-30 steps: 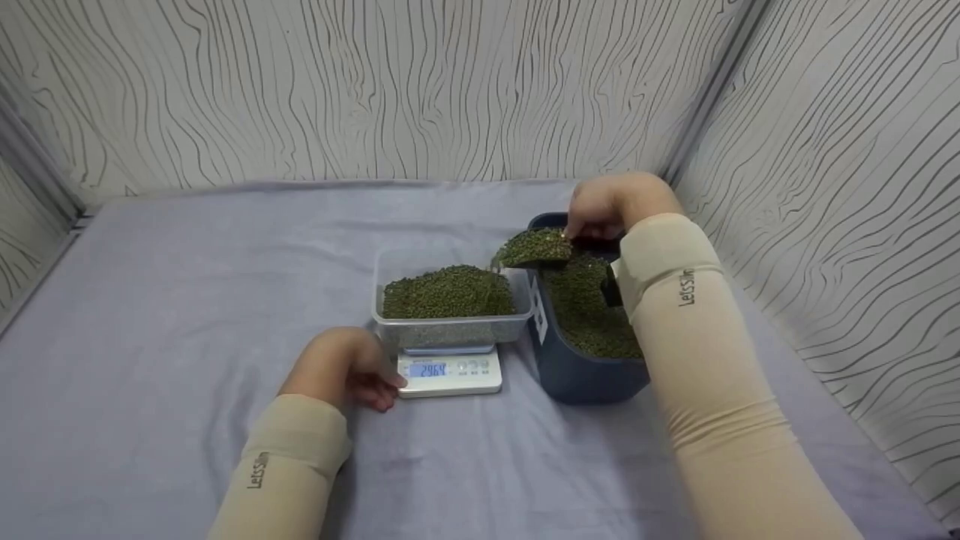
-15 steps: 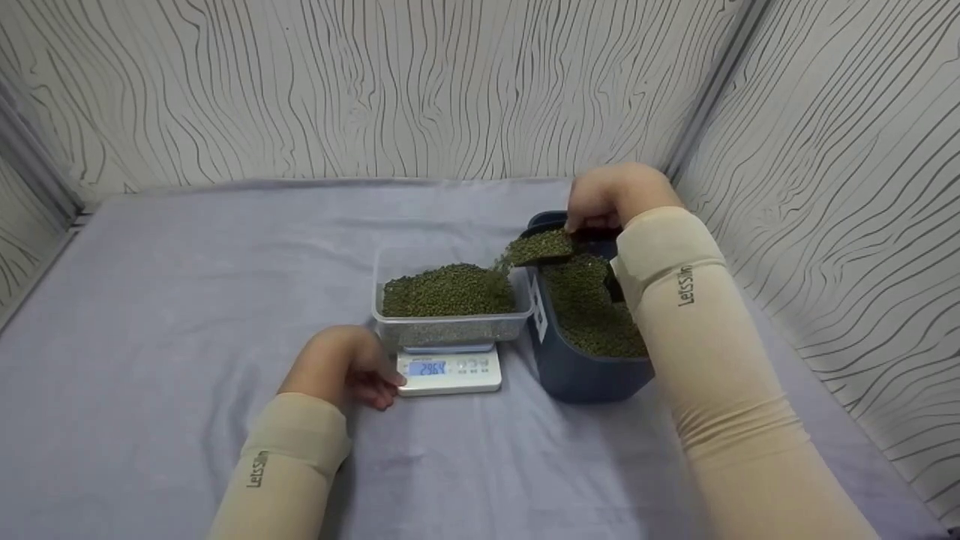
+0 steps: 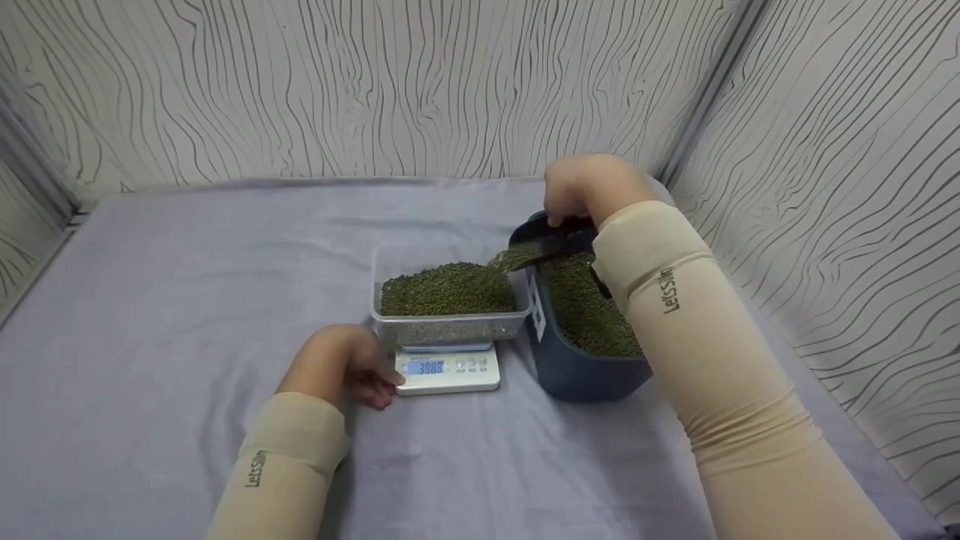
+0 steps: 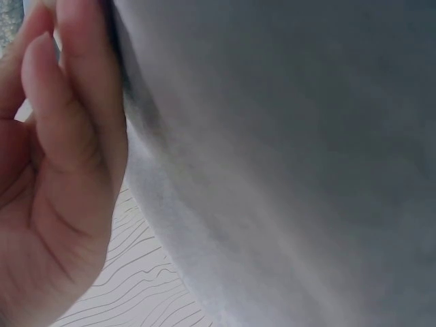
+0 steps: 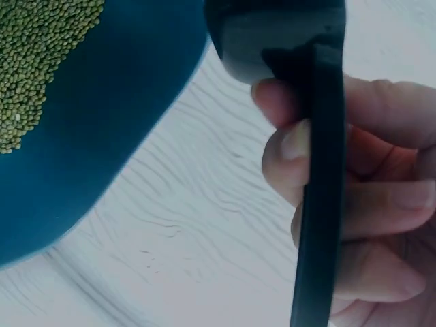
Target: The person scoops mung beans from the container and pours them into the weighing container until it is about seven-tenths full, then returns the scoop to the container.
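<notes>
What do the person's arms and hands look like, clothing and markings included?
The left sleeve and right sleeve are cream and close-fitting, each with dark lettering that seems to read LetsSlim and a thicker cuff. The left hand and right hand are bare; no gloves show.

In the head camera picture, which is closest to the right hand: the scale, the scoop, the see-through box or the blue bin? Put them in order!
1. Black scoop, held in the right hand.
2. Blue bin, just below that hand.
3. See-through box, left of the bin.
4. Scale, under the box, farthest.
</notes>
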Available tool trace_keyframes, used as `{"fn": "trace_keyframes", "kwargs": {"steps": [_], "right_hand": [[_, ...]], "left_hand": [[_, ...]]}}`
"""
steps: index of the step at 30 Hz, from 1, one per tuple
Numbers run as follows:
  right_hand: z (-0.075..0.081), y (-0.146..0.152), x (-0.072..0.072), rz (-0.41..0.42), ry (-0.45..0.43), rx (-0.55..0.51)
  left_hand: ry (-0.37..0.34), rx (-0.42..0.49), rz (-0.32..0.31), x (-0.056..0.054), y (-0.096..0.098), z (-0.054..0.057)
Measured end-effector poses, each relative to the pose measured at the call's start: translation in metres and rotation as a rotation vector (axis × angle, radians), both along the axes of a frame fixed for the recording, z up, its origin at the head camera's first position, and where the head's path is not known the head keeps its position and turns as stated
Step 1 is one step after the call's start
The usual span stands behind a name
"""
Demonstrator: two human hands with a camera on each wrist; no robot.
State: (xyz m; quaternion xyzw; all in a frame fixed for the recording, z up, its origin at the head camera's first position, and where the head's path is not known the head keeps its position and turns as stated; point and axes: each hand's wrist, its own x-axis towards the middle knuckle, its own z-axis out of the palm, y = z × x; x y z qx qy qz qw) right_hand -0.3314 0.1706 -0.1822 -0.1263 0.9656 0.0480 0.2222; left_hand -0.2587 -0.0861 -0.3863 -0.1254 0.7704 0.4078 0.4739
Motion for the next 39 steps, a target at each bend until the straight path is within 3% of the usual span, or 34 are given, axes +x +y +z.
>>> {"fn": "trace_keyframes", "kwargs": {"steps": [9, 17, 28, 39], "right_hand": [[0.004, -0.017, 0.011, 0.067, 0.052, 0.095], [0.001, -0.018, 0.010, 0.075, 0.078, 0.092], [-0.008, 0.004, -0.004, 0.049, 0.022, -0.039], [-0.018, 0.046, -0.013, -0.063, -0.070, -0.212]], "left_hand": [[0.013, 0.001, 0.003, 0.001, 0.000, -0.002], [0.007, 0.004, 0.001, 0.001, 0.001, 0.000], [0.012, 0.001, -0.006, 0.000, 0.000, -0.002], [-0.003, 0.001, 0.000, 0.000, 0.000, -0.003]]}}
